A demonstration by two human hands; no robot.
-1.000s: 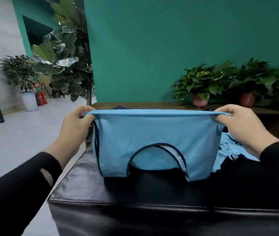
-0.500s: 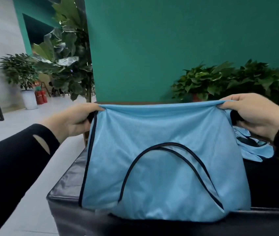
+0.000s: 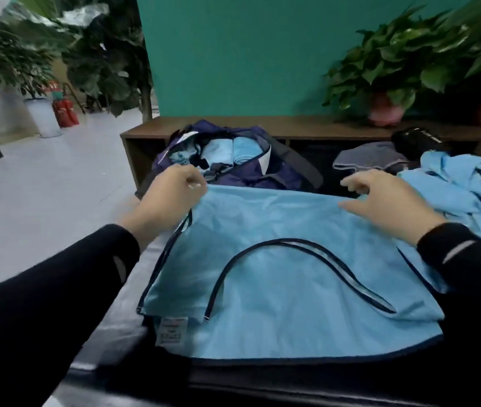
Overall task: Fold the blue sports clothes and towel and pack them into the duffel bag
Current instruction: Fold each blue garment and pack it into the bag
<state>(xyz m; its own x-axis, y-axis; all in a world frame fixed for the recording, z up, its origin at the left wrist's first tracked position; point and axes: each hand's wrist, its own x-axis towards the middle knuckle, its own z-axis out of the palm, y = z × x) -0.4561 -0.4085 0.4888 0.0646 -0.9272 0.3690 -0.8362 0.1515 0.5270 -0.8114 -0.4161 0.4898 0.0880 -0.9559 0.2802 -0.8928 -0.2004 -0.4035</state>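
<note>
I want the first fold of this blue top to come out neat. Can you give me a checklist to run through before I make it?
1. Blue top laid flat on the black bench: ok, a few light creases.
2. Left hand at the top's far left corner: ok, pinching the edge.
3. Right hand at the far right corner: ok, fingers relaxed on the fabric.
4. Near hem fully on the bench: cannot tell.
5. Duffel bag open: ok, blue items already inside.
6. Other blue clothes off the top: ok, heaped to the right.

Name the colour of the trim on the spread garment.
Dark navy trim on light blue fabric; head view.
</note>
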